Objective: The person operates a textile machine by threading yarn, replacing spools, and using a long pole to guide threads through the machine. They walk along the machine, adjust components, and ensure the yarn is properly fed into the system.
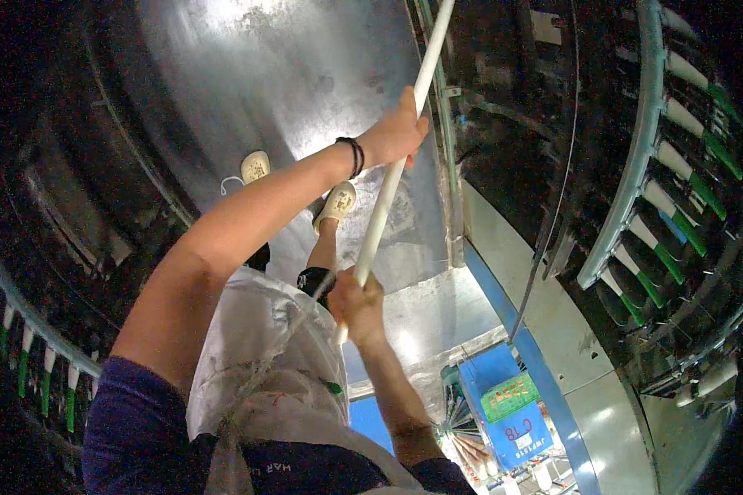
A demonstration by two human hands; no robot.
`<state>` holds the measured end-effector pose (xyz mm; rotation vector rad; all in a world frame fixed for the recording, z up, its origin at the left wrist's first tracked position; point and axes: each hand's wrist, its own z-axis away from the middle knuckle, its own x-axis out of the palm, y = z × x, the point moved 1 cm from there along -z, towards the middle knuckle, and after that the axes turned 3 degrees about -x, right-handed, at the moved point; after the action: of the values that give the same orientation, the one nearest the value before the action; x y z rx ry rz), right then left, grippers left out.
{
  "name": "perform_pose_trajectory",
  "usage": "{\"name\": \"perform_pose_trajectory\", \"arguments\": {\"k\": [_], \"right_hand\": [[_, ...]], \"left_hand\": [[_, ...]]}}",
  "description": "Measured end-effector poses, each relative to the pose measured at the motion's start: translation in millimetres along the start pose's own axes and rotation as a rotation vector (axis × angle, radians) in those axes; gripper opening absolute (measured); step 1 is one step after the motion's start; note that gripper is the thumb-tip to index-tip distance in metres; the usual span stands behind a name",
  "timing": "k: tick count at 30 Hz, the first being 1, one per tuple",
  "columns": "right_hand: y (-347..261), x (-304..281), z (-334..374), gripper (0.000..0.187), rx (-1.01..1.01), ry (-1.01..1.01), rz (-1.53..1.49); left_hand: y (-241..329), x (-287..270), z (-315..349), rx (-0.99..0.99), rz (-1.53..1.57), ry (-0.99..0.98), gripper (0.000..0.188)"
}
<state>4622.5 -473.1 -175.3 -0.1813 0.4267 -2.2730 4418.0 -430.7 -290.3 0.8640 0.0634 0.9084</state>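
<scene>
A long white pole [377, 223] slants from the upper right down toward my waist, and both my hands grip it. High on the pole is my left hand [396, 136], with dark bands at the wrist; its fingers are wrapped round the shaft. Closer to my body, my right hand [359, 304] is closed round the lower part, and a short end sticks out below it. The pole's far end runs out of the picture at the top. A whitish, translucent apron or bag-like cover [264, 330] hangs over my front.
I stand on a shiny grey floor [248, 91] in a narrow aisle. Dark machinery lines both sides, with rows of white-and-green bobbins [660, 198] along a curved rail [636, 157]. A pale machine panel [545, 313] and a blue panel [504, 404] are at the lower right.
</scene>
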Motion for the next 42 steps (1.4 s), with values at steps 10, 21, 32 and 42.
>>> {"name": "perform_pose_trajectory", "arguments": {"k": [10,21,32,42], "right_hand": [[-12,4,27,0.014,-0.037,0.068,0.051],[20,-19,107,0.022,0.112,0.115,0.164],[174,-211,286,0.023,0.284,0.211,0.389],[183,-340,226,0.012,-0.068,0.02,-0.024]], "left_hand": [[1,20,7,-0.013,0.039,-0.021,0.039],[-45,42,51,-0.176,0.427,-0.478,0.061],[-106,200,126,-0.462,0.37,-0.373,0.044],[-129,311,76,-0.291,0.42,-0.372,0.052]]}}
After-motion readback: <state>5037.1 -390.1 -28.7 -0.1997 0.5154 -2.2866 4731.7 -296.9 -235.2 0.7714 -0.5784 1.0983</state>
